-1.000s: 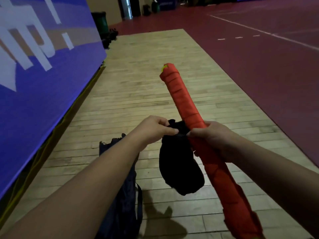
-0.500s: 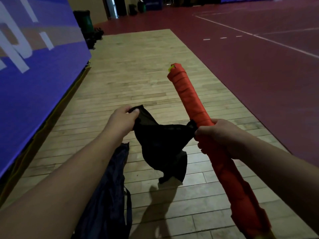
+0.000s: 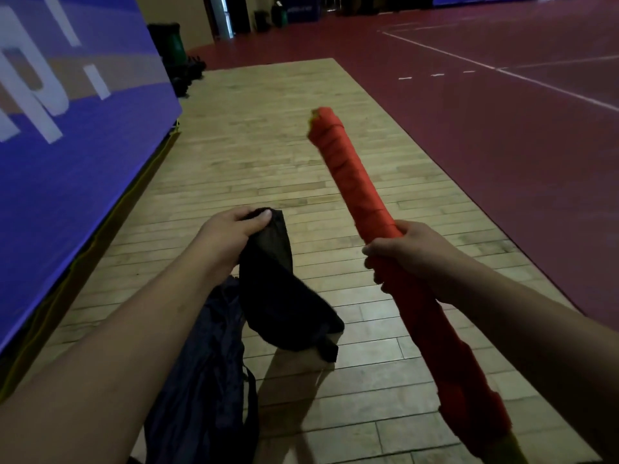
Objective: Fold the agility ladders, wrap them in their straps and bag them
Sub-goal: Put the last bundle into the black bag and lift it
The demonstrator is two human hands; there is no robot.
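Orange strap-wrapped ladder bundle (image 3: 355,192) is in the air over the wooden floor (image 3: 268,128), with my right hand (image 3: 402,252) clamped round its middle. Black bag (image 3: 278,289) no longer spans both hands. Right hand has let its edge go, so it hangs limp from my left hand (image 3: 231,236), which pinches the top. Mouth looks closed, so I judge bagging not started. Bundle's long axis runs diagonally: far end up, away and slightly left, near end low at my right.

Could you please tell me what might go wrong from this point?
1. The limp black fabric bag hangs bunched from the left hand, so the long orange strap-wrapped ladder bundle may snag at its mouth.
2. The right hand grips that bundle mid-length only; it could tip or slip.
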